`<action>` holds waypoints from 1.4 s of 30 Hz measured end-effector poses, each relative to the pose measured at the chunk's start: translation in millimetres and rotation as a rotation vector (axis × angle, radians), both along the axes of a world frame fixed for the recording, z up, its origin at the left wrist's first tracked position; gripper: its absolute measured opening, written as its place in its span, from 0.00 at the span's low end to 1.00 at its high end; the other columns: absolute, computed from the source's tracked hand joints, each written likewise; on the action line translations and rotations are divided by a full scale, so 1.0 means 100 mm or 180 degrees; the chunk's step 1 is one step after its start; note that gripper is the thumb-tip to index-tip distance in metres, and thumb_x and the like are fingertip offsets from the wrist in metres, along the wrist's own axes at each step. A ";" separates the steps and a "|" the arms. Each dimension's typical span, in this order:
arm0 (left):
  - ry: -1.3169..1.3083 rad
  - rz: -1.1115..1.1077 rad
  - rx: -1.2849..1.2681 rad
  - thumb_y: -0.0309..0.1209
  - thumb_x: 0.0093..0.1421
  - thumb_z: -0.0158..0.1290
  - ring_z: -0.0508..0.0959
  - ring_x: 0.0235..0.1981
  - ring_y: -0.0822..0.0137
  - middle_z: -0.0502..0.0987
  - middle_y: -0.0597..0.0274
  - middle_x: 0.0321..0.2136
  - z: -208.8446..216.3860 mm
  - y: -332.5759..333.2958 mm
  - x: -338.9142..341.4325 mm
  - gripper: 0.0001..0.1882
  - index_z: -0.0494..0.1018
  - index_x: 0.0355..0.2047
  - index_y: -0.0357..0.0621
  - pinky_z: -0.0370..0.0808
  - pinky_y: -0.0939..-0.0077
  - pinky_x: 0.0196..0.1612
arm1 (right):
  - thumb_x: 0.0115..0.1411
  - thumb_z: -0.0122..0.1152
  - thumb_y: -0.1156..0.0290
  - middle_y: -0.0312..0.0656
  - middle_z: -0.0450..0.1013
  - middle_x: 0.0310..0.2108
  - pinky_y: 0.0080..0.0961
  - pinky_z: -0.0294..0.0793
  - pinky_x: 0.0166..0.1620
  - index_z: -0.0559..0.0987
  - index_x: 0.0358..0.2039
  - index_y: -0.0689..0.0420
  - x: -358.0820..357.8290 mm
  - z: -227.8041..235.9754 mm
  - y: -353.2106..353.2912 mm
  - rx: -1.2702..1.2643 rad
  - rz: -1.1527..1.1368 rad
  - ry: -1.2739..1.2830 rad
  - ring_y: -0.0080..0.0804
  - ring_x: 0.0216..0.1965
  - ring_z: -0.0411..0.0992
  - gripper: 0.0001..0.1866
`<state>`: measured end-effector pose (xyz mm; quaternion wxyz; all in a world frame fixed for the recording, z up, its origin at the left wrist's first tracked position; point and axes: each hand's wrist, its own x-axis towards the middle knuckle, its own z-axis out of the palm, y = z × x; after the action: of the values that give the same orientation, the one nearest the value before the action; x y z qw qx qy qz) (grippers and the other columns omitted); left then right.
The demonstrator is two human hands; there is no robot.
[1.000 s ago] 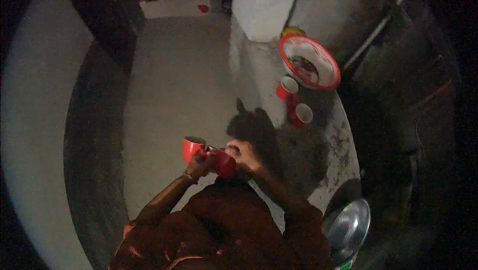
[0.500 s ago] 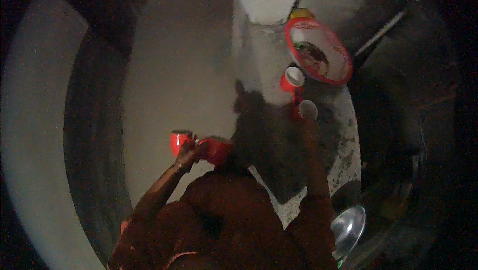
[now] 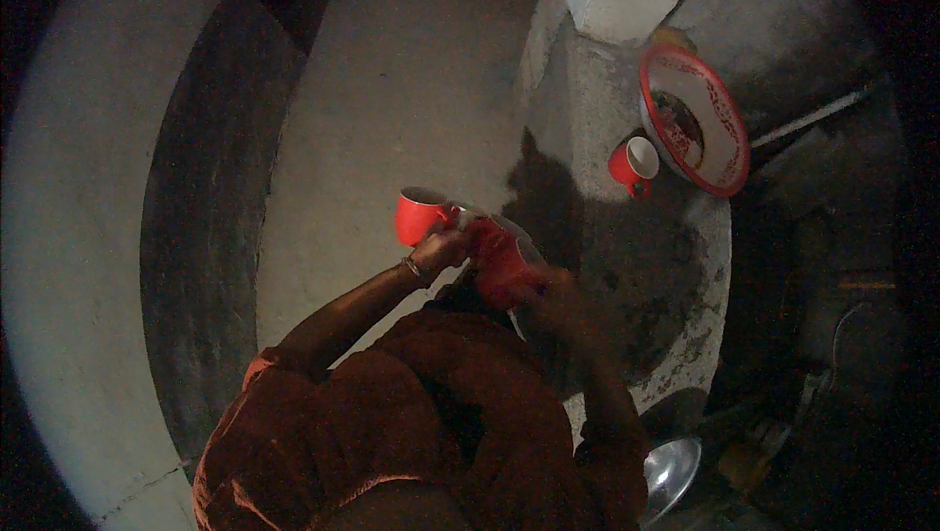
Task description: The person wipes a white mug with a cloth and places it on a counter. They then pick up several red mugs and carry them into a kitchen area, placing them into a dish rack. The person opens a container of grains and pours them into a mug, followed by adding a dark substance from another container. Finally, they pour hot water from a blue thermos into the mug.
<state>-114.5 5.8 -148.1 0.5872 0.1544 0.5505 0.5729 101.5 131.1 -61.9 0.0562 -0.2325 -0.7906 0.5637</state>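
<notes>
My left hand (image 3: 441,249) is closed around the handles of red mugs in the middle of the view. One red mug with a pale inside (image 3: 421,220) hangs upright to its left and catches the light. To its right another red mug is blurred and partly covered. My right hand (image 3: 553,288), in shadow and smeared by motion, grips a red mug (image 3: 504,277) close beside the left hand. Farther right, a single red mug with a white inside (image 3: 628,169) stands on the concrete ledge (image 3: 705,267).
A wide enamel basin with a red rim (image 3: 737,154) leans at the back of the ledge, next to the mug. Something yellow (image 3: 676,40) sits behind it. A shiny metal bowl (image 3: 674,477) is at the lower right. Pale floor (image 3: 392,91) stretches ahead, and the right side is dark.
My right hand has lifted one red mug off the ledge and brought it left to my left hand. One mug stays by the basin. The whole view has shifted.
</notes>
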 end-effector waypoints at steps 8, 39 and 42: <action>0.0308 -0.0499 -0.0271 0.37 0.55 0.51 0.65 0.22 0.77 0.68 0.71 0.24 0.24 -0.03 -0.01 0.15 0.69 0.40 0.45 0.61 0.80 0.22 | 0.55 0.60 0.68 0.45 0.77 0.32 0.29 0.74 0.40 0.79 0.37 0.60 -0.31 0.19 -0.15 -0.0453 0.0196 -0.0431 0.28 0.34 0.75 0.11; 0.2948 0.0941 -0.0814 0.37 0.60 0.48 0.72 0.41 0.55 0.72 0.54 0.36 -2.46 -0.68 -1.00 0.10 0.72 0.35 0.46 0.69 0.60 0.41 | 0.60 0.54 0.58 0.48 0.73 0.32 0.30 0.72 0.28 0.75 0.39 0.65 0.80 -2.09 3.07 0.3116 -0.2317 -0.0454 0.33 0.25 0.72 0.20; 0.2724 0.1373 -0.0800 0.37 0.61 0.48 0.73 0.38 0.59 0.73 0.56 0.32 -2.87 -1.03 -1.13 0.09 0.72 0.33 0.47 0.69 0.62 0.37 | 0.61 0.53 0.57 0.48 0.74 0.31 0.29 0.72 0.31 0.76 0.38 0.65 0.87 -2.11 2.84 0.0830 -0.2419 0.0234 0.33 0.29 0.73 0.20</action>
<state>-227.5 -96.8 -434.9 0.1906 0.1863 0.8265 0.4958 188.2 415.1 -273.2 0.3180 -0.4788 -0.7107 0.4057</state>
